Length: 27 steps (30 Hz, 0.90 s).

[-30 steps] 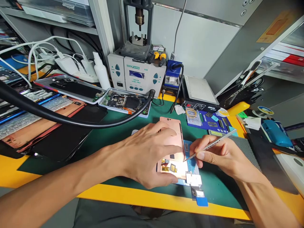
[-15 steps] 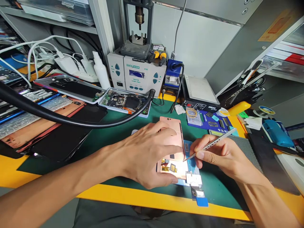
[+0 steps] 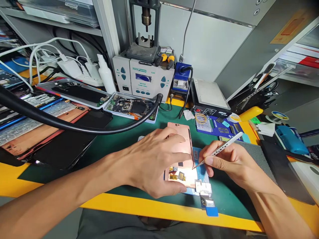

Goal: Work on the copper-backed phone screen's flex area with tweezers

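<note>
A rose-gold phone panel (image 3: 183,139) lies on the green mat, with a small square part and gold flex (image 3: 181,176) near its lower end. Across the panel rests my left hand (image 3: 159,156), its fingers spread and its thumb at the lower edge. My right hand (image 3: 221,157) pinches metal tweezers (image 3: 228,143), whose tip touches the panel's right edge. Partly under the panel is a blue sheet (image 3: 201,169). At the panel's lower right corner sits a silvery flex piece (image 3: 203,188) with a blue tab (image 3: 212,211).
A hot-air station (image 3: 146,78) stands at the back, and its black hose (image 3: 87,128) crosses the left side. Opened phones (image 3: 132,106) lie behind my left hand. A heating plate (image 3: 211,96) and blue board (image 3: 224,127) are at the back right.
The upper end of the tweezers has shifted slightly left in my right hand, while the tip stays at the panel's edge. My left hand has not visibly moved.
</note>
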### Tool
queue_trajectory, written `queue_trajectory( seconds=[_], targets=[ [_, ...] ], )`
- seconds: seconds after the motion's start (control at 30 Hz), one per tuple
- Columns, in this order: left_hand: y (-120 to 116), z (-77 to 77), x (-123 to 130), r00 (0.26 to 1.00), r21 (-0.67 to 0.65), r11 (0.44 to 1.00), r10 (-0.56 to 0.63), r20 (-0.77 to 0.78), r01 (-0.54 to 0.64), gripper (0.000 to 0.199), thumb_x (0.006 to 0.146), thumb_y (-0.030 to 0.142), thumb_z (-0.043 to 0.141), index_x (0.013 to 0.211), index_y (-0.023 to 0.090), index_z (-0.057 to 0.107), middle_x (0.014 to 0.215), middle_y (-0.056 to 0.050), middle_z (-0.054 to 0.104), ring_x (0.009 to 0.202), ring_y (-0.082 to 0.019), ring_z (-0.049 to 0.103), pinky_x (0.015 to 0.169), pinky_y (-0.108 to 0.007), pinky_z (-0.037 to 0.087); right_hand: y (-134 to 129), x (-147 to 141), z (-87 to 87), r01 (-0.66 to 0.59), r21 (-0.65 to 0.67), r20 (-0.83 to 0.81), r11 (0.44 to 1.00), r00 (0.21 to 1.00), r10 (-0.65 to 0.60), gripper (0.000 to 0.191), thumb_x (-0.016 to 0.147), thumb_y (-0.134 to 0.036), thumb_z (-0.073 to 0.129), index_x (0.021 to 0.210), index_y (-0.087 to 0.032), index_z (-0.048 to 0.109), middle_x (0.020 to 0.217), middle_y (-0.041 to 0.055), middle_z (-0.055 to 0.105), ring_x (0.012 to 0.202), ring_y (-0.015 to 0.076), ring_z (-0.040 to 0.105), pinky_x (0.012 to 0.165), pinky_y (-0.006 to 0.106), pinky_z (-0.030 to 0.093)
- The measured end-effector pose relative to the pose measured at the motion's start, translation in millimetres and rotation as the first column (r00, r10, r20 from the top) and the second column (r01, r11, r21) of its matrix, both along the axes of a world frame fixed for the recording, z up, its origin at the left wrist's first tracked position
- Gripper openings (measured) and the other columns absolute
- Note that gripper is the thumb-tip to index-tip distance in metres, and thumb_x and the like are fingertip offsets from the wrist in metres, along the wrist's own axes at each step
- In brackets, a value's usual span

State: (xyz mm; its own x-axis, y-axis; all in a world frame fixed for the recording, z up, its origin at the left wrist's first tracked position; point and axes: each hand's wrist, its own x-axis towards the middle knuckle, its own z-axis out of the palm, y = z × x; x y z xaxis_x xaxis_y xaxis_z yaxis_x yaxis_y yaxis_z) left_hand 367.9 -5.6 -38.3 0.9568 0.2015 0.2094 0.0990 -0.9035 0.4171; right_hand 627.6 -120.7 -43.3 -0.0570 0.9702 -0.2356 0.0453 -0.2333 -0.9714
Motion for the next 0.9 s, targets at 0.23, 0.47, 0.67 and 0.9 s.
queue_trajectory(
  seconds=[0.23,0.47,0.67,0.9],
  targets=[
    [0,1.9,1,0.999,-0.013,1.000,0.019,-0.032,-0.019,0.040,0.087,0.056,0.077,0.116,0.028,0.074,0.120,-0.007,0.063,0.119,-0.032,0.054,0.106,-0.051,0.050,-1,-1,-0.3,0.006,-0.001,-0.005,1.000,1.000,-0.006,0.013,0.090,-0.035,0.086,0.087,-0.024,0.081,0.067,0.0021,0.076,0.066,0.0197,0.069,0.065,0.031,0.052],
    [0,3.5,2,0.999,-0.019,1.000,0.015,-0.048,-0.016,0.037,0.087,0.053,0.077,0.115,0.029,0.074,0.119,-0.006,0.063,0.118,-0.031,0.055,0.105,-0.049,0.051,0,-1,-2.1,0.024,-0.008,0.012,1.000,1.000,-0.024,0.017,0.092,-0.035,0.085,0.087,-0.020,0.081,0.066,0.0012,0.074,0.065,0.0161,0.067,0.064,0.028,0.050],
    [-1,1.9,1,0.999,-0.018,1.000,0.011,-0.042,-0.012,0.040,0.088,0.055,0.075,0.119,0.030,0.074,0.122,-0.006,0.062,0.122,-0.031,0.054,0.109,-0.051,0.049,1,-5,-0.6,0.065,-0.067,0.009,0.996,0.998,-0.064,0.023,0.088,-0.040,0.088,0.086,-0.019,0.080,0.061,-0.0005,0.072,0.054,0.0126,0.062,0.056,0.025,0.045],
    [-2,0.1,-1,0.999,0.008,1.000,0.014,-0.051,-0.014,0.037,0.092,0.057,0.070,0.119,0.032,0.071,0.126,-0.005,0.061,0.125,-0.031,0.052,0.113,-0.052,0.045,9,-14,5.7,0.110,-0.115,-0.022,0.987,0.993,-0.113,0.028,0.081,-0.041,0.090,0.079,-0.017,0.078,0.058,-0.0003,0.067,0.051,0.0137,0.060,0.053,0.026,0.046]
  ],
)
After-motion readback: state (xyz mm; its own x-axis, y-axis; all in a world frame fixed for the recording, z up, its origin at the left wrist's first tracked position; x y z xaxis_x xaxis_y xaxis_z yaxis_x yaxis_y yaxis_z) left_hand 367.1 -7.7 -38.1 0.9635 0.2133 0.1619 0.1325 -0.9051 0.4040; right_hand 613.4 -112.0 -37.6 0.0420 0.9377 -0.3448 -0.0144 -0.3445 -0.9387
